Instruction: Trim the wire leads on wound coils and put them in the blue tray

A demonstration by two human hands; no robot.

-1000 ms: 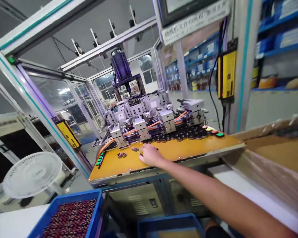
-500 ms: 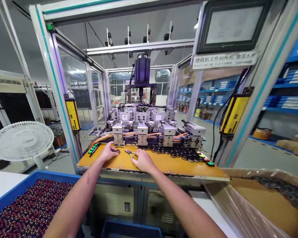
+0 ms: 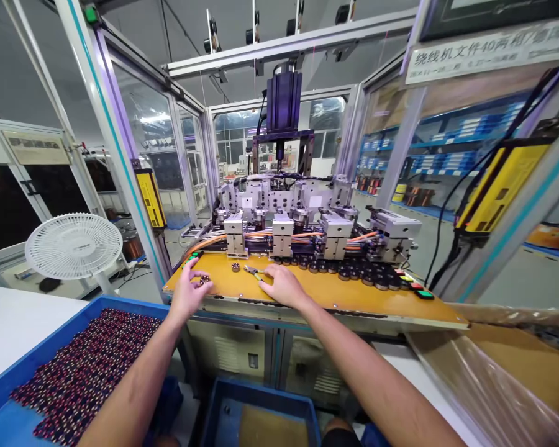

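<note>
My left hand [image 3: 186, 293] is above the left part of the orange worktop [image 3: 242, 287], its thumb and fingers closed round a small dark round coil part [image 3: 205, 280] with copper-coloured spots. Another such coil part [image 3: 235, 267] lies on the worktop between my hands. In my right hand [image 3: 284, 287] are small nippers [image 3: 254, 271] with pale green handles, their jaws pointing left toward the loose coil part. My right palm hides part of the handles.
Behind the worktop stands a winding machine [image 3: 282, 236]. Black round parts [image 3: 354, 273] line the worktop's right side, beside coloured buttons [image 3: 425, 295]. A blue bin [image 3: 93, 302] of small parts is at left, a blue tray [image 3: 265, 388] below, a plastic-lined box [image 3: 503, 354] at right.
My left hand has moved left and toward me with one coil part, leaving another uncovered on the worktop. My right hand keeps the nippers. The view has tilted down.
</note>
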